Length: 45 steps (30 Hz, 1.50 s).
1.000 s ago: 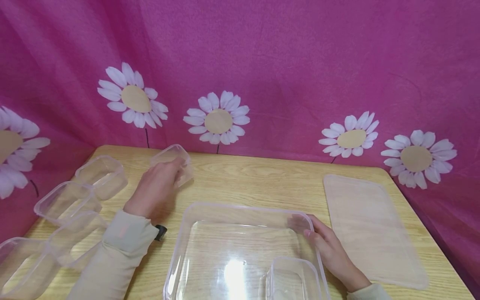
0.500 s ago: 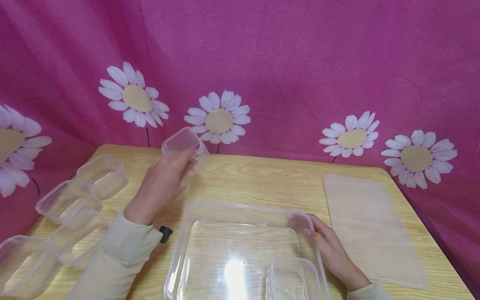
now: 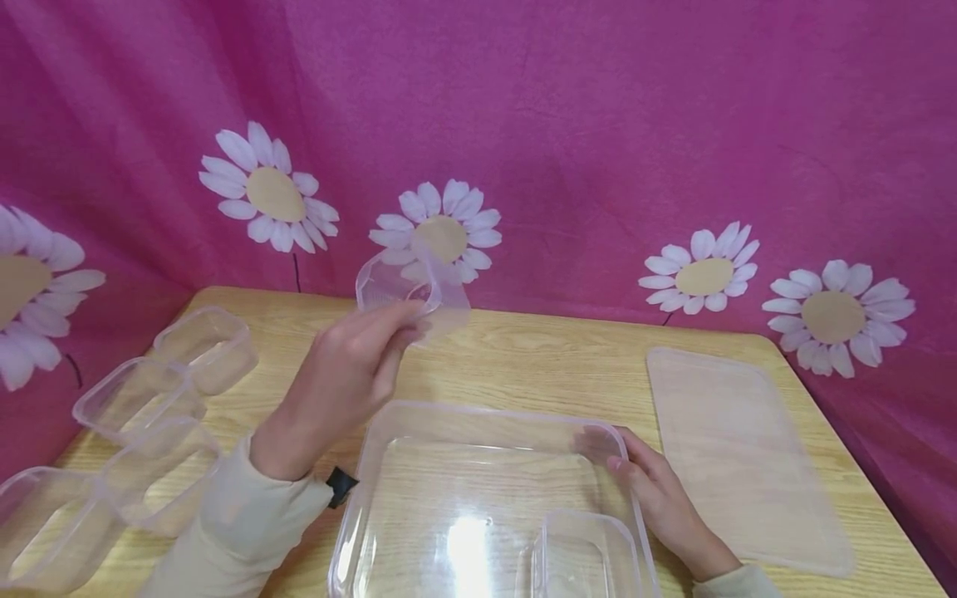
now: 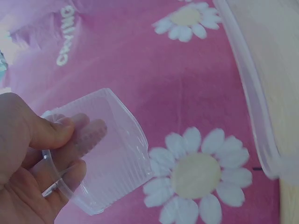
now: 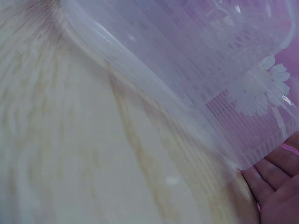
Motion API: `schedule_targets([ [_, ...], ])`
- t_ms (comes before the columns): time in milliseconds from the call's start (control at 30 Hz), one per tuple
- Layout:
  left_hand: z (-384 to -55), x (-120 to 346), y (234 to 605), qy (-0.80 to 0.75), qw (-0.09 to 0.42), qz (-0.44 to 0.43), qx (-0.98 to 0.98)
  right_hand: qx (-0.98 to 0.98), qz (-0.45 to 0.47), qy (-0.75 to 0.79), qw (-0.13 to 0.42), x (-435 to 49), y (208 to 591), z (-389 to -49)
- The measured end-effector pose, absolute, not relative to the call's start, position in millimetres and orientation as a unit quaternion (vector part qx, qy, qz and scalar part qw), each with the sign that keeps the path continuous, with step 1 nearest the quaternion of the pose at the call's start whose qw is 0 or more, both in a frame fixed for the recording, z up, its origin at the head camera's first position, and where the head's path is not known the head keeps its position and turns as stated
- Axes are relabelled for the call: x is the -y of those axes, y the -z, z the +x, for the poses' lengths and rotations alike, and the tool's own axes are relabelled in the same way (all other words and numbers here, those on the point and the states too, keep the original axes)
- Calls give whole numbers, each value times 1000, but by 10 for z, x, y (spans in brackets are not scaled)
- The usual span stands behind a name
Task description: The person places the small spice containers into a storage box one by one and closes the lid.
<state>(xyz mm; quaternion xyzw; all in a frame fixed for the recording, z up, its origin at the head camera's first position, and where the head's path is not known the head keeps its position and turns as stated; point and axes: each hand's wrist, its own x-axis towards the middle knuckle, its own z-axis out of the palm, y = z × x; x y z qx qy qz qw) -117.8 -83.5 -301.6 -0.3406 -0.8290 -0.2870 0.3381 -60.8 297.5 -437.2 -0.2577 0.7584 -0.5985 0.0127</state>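
Observation:
In the head view my left hand (image 3: 340, 378) holds a small clear plastic container (image 3: 399, 278) in the air, tilted, beyond the far left corner of a large clear plastic container (image 3: 486, 411). The left wrist view shows the thumb and fingers pinching one wall of the small container (image 4: 119, 149) at its rim. My right hand (image 3: 665, 494) grips the large container's far right corner, thumb by the rim and fingers behind the wall. Another small clear container (image 3: 586, 548) stands inside the large one at its near right; its near end is cut off by the frame.
Several small clear containers (image 3: 138, 399) stand in a cluster on the left of the wooden table (image 3: 523, 349). A flat translucent lid (image 3: 743, 457) lies on the right. A magenta cloth (image 3: 568, 141) with white daisies hangs behind the table.
My left hand has lifted the small container off the table at the back left and carried it up and to the right. The right hand and the large container have stayed in place.

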Motion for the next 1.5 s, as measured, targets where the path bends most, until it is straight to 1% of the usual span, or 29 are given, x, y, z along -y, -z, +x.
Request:
schedule_targets([
  [133,-1107,774,2968,302,352,-368,806,-755,-264,600,6,-2973,4369,-609],
  [300,-1041,703,2964,310,354,-388,793,-749,-271,605,4,-2974,4372,-608],
  [567,-938,596,2935,294,317,-428,794,-743,-271,612,4,-2999,4369,-596],
  [733,-863,514,2913,283,287,-445,800,-759,-252,601,5,-3030,4326,-563],
  [833,-831,487,2925,283,278,-452,799,-766,-242,595,9,-3031,4308,-562],
  [1100,-837,415,2999,257,304,-481,781,-752,-250,609,22,-3009,4340,-590],
  [1233,-817,359,3000,214,298,-500,784,-762,-249,598,16,-2995,4343,-588],
  [1367,-783,272,2974,171,280,-515,791,-775,-240,585,9,-3002,4336,-581],
  [1500,-744,165,2972,135,246,-539,794,-770,-238,593,12,-3010,4335,-576],
])
